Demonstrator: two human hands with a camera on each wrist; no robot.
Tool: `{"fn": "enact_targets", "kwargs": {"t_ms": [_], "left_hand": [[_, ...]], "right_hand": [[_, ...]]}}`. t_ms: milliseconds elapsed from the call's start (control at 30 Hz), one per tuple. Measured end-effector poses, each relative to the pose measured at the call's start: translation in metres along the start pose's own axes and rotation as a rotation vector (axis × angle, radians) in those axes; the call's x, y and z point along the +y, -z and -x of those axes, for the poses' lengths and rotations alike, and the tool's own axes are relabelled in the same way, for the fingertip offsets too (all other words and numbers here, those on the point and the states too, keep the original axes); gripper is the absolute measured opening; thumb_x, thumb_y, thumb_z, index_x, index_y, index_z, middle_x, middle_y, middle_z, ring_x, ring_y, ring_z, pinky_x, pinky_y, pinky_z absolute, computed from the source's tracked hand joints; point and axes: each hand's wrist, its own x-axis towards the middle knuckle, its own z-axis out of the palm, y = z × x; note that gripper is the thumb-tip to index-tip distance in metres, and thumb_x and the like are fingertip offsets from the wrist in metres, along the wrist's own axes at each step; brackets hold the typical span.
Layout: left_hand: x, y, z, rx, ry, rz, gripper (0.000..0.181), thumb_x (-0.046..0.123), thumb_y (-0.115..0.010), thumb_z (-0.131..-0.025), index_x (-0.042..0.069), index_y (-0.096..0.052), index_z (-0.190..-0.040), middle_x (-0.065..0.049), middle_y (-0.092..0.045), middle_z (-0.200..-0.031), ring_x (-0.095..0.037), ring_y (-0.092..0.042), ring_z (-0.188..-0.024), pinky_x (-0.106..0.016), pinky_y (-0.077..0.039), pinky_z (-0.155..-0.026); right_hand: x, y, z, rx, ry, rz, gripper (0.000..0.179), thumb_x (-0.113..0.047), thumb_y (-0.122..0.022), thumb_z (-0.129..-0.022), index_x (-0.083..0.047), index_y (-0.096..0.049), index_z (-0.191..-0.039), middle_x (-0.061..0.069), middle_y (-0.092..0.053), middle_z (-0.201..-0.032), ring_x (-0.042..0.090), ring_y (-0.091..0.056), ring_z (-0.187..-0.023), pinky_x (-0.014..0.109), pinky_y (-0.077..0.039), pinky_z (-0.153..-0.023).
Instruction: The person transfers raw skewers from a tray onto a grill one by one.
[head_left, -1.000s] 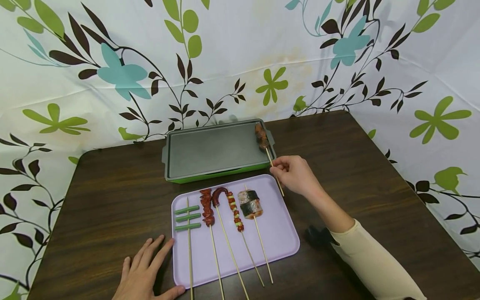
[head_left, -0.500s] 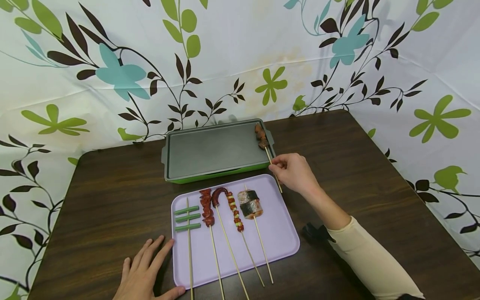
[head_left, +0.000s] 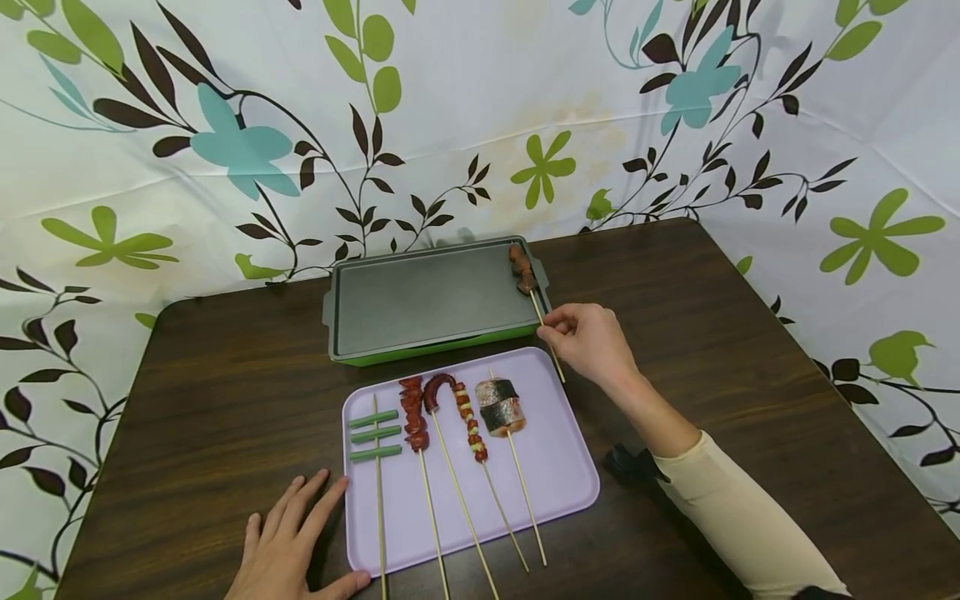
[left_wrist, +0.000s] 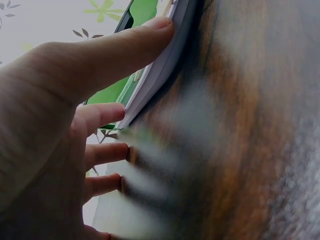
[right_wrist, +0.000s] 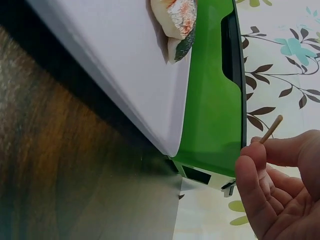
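Note:
My right hand (head_left: 592, 342) pinches the wooden stick of a brown meat skewer (head_left: 523, 271) between thumb and fingers. The meat end lies over the right end of the grey griddle plate (head_left: 427, 296), and the stick's tail passes beyond my fingers. In the right wrist view the stick end pokes out above the pinching right hand (right_wrist: 275, 175). My left hand (head_left: 281, 542) is spread on the table, its thumb and index finger at the left edge of the lilac tray (head_left: 562, 467). From the left wrist, the tray rim (left_wrist: 155, 70) shows beside the left thumb (left_wrist: 120, 55).
On the tray lie a green vegetable skewer (head_left: 377, 433), a red meat skewer (head_left: 414, 417), a tentacle skewer (head_left: 437, 387), a red-and-green skewer (head_left: 471, 421) and a fish skewer (head_left: 501, 408). The griddle's green base (right_wrist: 210, 110) stands just behind. A patterned cloth (head_left: 465, 108) hangs behind the table.
The meat skewer has turned slightly on the griddle, and my right hand has shifted a little up and away with it. The left hand stays where it was.

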Motion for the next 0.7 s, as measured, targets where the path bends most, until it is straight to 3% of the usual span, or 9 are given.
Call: {"fn": "enact_targets", "kwargs": {"t_ms": [433,700], "left_hand": [[-0.001,-0.001,0.001,0.010,-0.005,0.003,0.102,0.079,-0.069,-0.066,0.036,-0.033,-0.152,-0.009,-0.036,-0.149,-0.045,-0.031,-0.133,-0.079,-0.021,-0.087],[-0.001,-0.002,0.000,0.010,0.002,0.007,0.102,0.079,-0.068,-0.066,0.037,-0.032,-0.152,-0.009,-0.035,-0.149,-0.044,-0.030,-0.134,-0.079,-0.020,-0.087]], "right_hand": [[0.005,0.002,0.004,-0.002,0.000,-0.006,0.020,-0.026,-0.075,-0.088,-0.006,-0.075,-0.092,-0.001,-0.068,-0.071,0.012,-0.062,-0.056,0.032,-0.049,-0.049],[0.006,0.010,0.019,-0.042,-0.030,0.008,0.024,-0.032,-0.073,-0.090,-0.008,-0.074,-0.092,-0.002,-0.065,-0.065,0.012,-0.061,-0.054,0.032,-0.047,-0.049]]}}
